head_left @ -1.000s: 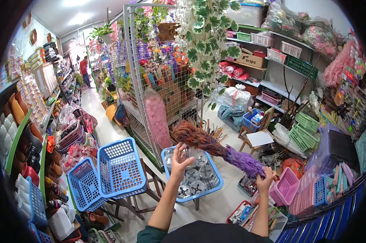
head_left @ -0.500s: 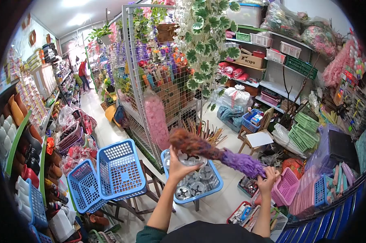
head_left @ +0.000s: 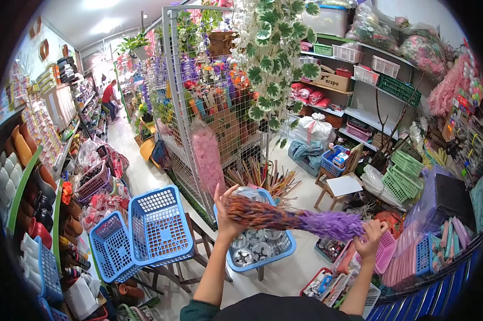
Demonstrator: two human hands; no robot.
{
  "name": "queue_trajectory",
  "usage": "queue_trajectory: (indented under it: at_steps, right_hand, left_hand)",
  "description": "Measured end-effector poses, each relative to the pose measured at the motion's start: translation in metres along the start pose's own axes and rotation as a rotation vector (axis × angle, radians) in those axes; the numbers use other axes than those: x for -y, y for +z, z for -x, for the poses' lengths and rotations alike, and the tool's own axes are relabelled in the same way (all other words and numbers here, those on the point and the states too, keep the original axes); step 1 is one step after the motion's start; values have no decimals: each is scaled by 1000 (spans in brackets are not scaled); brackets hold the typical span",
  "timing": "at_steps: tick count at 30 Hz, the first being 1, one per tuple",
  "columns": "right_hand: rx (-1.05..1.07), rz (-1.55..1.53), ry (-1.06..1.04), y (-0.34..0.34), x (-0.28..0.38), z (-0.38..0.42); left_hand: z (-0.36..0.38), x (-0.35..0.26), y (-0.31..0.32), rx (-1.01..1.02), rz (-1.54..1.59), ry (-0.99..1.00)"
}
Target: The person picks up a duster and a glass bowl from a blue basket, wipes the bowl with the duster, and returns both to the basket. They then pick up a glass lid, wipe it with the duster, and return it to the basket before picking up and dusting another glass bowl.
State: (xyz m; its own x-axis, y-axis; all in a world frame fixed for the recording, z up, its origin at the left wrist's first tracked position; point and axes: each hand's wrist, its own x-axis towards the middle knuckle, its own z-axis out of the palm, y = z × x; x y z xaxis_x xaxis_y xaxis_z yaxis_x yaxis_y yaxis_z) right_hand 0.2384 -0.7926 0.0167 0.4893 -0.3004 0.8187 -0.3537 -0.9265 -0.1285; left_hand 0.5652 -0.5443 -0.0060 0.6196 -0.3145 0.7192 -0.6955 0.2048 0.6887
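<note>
My left hand [head_left: 226, 216] is closed around the orange-brown end of a long fuzzy garland [head_left: 292, 216], thumb raised above it and fingers wrapped behind. My right hand [head_left: 371, 238] is clamped on the opposite, purple end, fingers curled over the strand. The garland runs nearly level between both hands across the centre of the frame, orange-brown at left shading to purple at right.

Directly below and behind the garland sits a blue basket [head_left: 284, 249] holding round clear plastic lids or containers; I cannot tell which. To the lower left, two empty blue baskets [head_left: 158, 224] stand tilted on a wooden frame. Behind the left hand, a white wire grid panel [head_left: 182, 107] rises through the upper centre, hung with a pink bagged item [head_left: 208, 160] and artificial flowers. Pink and green baskets [head_left: 402, 179] are stacked at the right. A person in a red top [head_left: 108, 96] stands in the aisle, upper left.
</note>
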Motion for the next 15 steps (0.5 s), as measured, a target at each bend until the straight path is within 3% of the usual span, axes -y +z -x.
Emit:
queue_trajectory:
  at_steps: [7, 9, 15]
  right_hand:
    - [-66, 53, 105, 17, 4, 15]
    - [-36, -51, 5, 21, 6, 18]
    - [-53, -14, 139, 22, -11, 22]
  left_hand:
    - [3, -18, 8, 40, -177, -40]
    - [3, -16, 9, 56, 214, -80]
    - [5, -4, 1, -35, 132, -51]
